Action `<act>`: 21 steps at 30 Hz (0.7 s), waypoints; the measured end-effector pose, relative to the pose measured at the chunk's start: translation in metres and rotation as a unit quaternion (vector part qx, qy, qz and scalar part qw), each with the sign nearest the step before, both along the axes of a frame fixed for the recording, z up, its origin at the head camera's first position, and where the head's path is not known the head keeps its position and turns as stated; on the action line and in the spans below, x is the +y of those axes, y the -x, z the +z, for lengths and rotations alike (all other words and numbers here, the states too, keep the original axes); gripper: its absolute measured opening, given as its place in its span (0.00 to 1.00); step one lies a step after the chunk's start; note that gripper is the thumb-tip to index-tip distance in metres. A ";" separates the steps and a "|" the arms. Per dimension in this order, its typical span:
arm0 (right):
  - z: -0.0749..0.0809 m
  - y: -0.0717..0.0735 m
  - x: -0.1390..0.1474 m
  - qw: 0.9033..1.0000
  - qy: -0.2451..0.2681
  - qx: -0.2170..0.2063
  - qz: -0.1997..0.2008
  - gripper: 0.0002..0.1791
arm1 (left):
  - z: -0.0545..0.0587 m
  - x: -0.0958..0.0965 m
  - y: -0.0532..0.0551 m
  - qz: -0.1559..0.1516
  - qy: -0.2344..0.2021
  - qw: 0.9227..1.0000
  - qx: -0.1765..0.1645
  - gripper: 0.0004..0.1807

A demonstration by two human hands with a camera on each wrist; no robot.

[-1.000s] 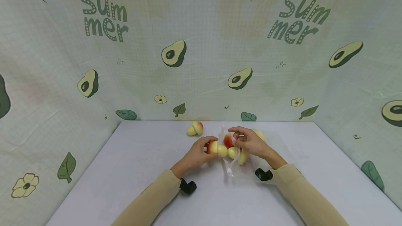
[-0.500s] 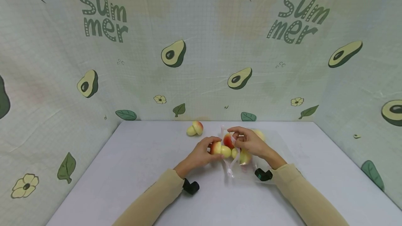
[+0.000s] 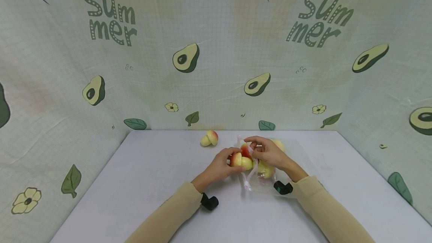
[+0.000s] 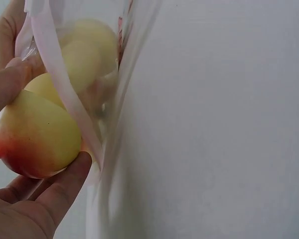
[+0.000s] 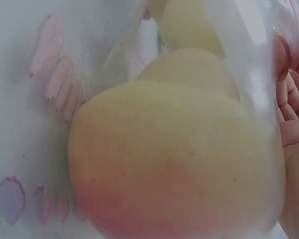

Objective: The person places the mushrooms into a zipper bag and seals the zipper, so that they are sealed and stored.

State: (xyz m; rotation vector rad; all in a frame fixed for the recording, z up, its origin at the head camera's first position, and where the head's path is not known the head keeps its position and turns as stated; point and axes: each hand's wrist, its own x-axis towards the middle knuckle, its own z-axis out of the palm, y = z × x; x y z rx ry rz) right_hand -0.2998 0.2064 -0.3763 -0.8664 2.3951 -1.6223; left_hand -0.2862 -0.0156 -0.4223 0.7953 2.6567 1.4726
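My left hand (image 3: 217, 168) holds a toy mushroom (image 4: 37, 132) with a smooth red-and-yellow cap and a pale yellow stem. Its stem end points right, into the mouth of a clear plastic bag (image 3: 251, 183) with a pinkish strip along the opening. With curled fingers, my right hand (image 3: 272, 155) pinches the upper edge of that mouth and keeps it apart. Several more toy mushrooms are inside the bag; in the right wrist view a large yellow-pink cap (image 5: 174, 154) shows through the printed plastic. The held stem is partly hidden behind the strip in the left wrist view.
Another toy mushroom (image 3: 210, 138) lies on the white table (image 3: 162, 168), near its back edge and left of the bag. A cloth backdrop (image 3: 216, 29) printed with avocados and leaves rises behind the table and along both sides.
My left hand has moved a little to the right, carrying the toy mushroom into the bag's mouth. A mushroom ahead of it has shifted deeper into the bag. My right hand stays in place.
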 end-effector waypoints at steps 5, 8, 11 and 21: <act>-0.011 0.009 0.004 1.000 0.006 0.003 0.004 0.24 | 0.000 0.001 0.000 -0.005 -0.001 1.000 0.004 0.32; -0.010 0.008 0.004 1.000 -0.001 0.003 0.000 0.23 | 0.001 0.001 -0.001 -0.002 0.006 1.000 0.000 0.33; -0.008 0.006 0.004 1.000 -0.005 0.002 -0.001 0.22 | 0.000 0.001 -0.002 0.001 0.015 1.000 -0.010 0.34; 0.014 -0.012 -0.003 1.000 0.001 0.010 0.009 0.21 | 0.001 0.000 -0.002 -0.003 0.010 1.000 -0.022 0.34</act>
